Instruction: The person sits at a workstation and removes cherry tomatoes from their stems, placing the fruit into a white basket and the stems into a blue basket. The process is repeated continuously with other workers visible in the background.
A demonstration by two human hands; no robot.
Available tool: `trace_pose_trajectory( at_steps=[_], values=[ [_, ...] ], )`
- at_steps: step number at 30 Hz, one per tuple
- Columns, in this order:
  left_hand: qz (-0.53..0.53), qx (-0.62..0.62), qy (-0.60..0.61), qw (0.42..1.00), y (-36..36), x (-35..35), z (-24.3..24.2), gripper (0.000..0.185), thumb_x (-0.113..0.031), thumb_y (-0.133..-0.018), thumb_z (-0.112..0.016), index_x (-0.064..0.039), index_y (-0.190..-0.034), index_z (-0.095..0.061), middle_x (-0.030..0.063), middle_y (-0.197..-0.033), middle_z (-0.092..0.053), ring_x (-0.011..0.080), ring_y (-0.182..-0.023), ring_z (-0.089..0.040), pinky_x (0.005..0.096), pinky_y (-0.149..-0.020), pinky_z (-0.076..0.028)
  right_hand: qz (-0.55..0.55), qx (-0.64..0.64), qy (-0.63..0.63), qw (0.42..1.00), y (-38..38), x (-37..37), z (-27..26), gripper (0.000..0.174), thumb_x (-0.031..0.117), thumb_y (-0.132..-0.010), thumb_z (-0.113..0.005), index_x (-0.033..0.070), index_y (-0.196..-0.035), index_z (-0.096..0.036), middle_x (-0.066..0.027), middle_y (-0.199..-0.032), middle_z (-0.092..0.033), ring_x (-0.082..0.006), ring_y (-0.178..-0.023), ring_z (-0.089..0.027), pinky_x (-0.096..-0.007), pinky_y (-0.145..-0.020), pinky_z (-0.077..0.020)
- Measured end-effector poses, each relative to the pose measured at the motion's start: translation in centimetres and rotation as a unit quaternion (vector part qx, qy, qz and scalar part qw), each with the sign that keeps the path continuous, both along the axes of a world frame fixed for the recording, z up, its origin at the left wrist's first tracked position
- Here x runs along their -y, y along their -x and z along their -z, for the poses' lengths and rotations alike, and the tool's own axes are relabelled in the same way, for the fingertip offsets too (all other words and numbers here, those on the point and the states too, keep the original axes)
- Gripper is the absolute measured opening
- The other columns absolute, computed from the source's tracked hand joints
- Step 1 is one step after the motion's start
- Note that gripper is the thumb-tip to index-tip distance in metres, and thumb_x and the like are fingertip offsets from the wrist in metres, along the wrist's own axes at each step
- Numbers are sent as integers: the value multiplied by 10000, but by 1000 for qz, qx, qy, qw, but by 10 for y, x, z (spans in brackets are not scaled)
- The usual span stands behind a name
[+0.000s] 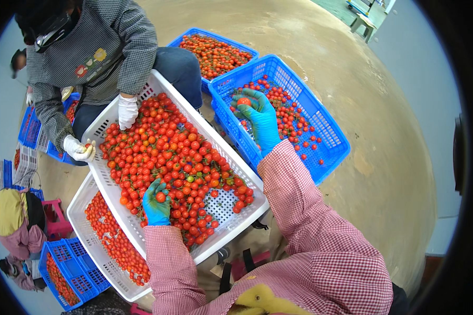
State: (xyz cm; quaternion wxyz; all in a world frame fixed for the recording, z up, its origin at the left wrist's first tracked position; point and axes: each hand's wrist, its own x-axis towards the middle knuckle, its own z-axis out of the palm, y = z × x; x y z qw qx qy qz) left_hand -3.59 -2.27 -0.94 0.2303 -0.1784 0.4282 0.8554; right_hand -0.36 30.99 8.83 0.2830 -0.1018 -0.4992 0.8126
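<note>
My left hand (157, 202), in a blue glove stained green at the fingers, holds a red cherry tomato (160, 196) over the white crate (236, 236). Below it lies a thick layer of cherry tomatoes (161, 145), mostly red with some orange and a green one. Bare perforated floor shows in that crate's near right part. Over a blue crate (319, 106) on the right, my right hand (260, 116) has an orange-red tomato (244, 101) in its curled fingers. Loose tomatoes (283, 114) are scattered across the blue crate's bottom.
Opposite sits a co-worker whose white-gloved hands (127, 112) are at the white crate; one holds a small tomato. Behind stands another blue crate of tomatoes (216, 57). A second white crate (114, 271) lies lower left. More people and blue crates (75, 271) are at far left.
</note>
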Motion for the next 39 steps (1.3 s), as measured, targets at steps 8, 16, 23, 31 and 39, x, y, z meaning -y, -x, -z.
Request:
trace_pose_trajectory(
  at_steps=[8, 16, 23, 31, 39],
  values=[
    [62, -12, -52, 997, -4, -8, -11, 377, -258, -800, -468, -3, -1076, -489, 112, -836, -592, 147, -583, -537, 214, -458, -419, -259, 72, 364, 892, 7, 33, 11, 453, 404, -886, -340, 3, -1064, -449, -44, -586, -514, -81, -362, -400, -181, -340, -327],
    [164, 11, -148, 975, -13, -21, -20, 367, -236, -850, -449, 34, -1098, -463, 149, -862, -592, 191, -664, -572, 239, -533, -470, -323, 162, 58, 931, 7, 104, 12, 323, 67, -727, -617, 29, -1024, -495, -19, -867, -534, -83, -754, -491, -215, -684, -430],
    [119, -61, -129, 983, -17, -24, -22, 385, -270, -828, -490, 12, -1090, -472, 125, -932, -571, 154, -698, -567, 237, -521, -484, -337, 124, -194, 913, -2, 157, 12, 636, 24, -630, -659, 97, -1215, -419, -22, -917, -521, -109, -865, -490, -239, -796, -418],
    [92, -111, -149, 978, -14, -15, -31, 388, -52, -718, -546, -7, -1099, -487, 116, -1005, -549, 178, -737, -560, 240, -552, -476, -349, 113, -59, 929, 11, 135, 18, 696, -33, -637, -475, 94, -1297, -295, -83, -1125, -470, -140, -948, -485, -246, -796, -423],
    [80, -73, -251, 962, -6, -9, -32, 500, -121, -760, -506, -28, -1224, -345, 223, -1200, -399, 335, -983, -512, 351, -673, -516, -210, 232, -57, 948, 22, 107, 44, 407, 23, -759, -438, 19, -1165, -452, -63, -947, -566, -108, -803, -530, -225, -759, -425]
  ],
)
